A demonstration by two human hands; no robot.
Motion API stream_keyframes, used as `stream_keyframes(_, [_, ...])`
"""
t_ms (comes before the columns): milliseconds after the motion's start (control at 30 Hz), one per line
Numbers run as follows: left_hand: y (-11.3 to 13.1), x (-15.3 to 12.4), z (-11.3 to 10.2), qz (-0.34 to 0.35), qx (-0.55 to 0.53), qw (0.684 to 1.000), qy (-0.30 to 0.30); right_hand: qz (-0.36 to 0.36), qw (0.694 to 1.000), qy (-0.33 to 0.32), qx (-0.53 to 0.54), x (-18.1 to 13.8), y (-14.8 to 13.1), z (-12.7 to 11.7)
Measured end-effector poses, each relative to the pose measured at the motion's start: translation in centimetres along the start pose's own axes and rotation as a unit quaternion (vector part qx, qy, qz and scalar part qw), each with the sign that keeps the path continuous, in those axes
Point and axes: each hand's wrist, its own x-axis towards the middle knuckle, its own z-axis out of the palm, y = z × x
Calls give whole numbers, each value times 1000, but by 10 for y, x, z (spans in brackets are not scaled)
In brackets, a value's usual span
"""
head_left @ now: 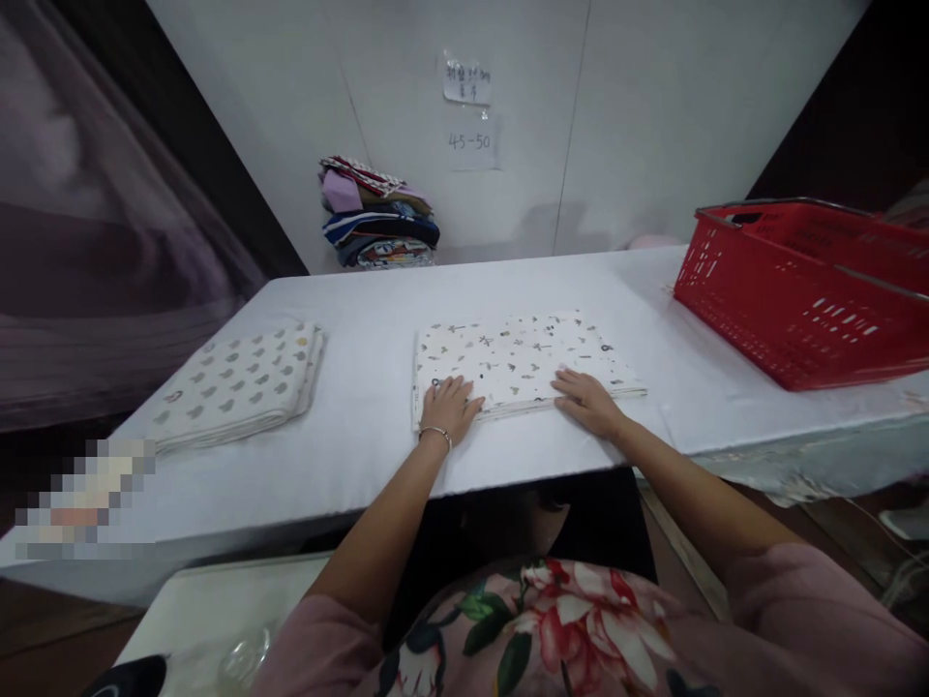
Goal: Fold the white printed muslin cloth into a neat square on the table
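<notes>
A folded cream cloth with small dark prints (519, 358) lies flat on the white table (377, 445), in front of me. My left hand (450, 405) rests flat on its near left corner, fingers stretched out, a thin bangle on the wrist. My right hand (586, 399) lies flat on the near edge toward the right, fingers spread. Neither hand grips anything.
A second folded cloth with grey heart prints (236, 385) lies at the table's left. A red plastic basket (805, 290) stands at the right end. A stack of folded fabrics (377, 218) sits at the back against the white wall.
</notes>
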Motion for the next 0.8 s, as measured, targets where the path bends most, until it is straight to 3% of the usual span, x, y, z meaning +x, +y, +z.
stream_keyframes(233, [28,-1,7,117,-50,990,68,-71,993,95,21,2,-3,9])
stream_keyframes(800, [33,4,16,132,-91,985,69,-83,987,126,52,4,-7,10])
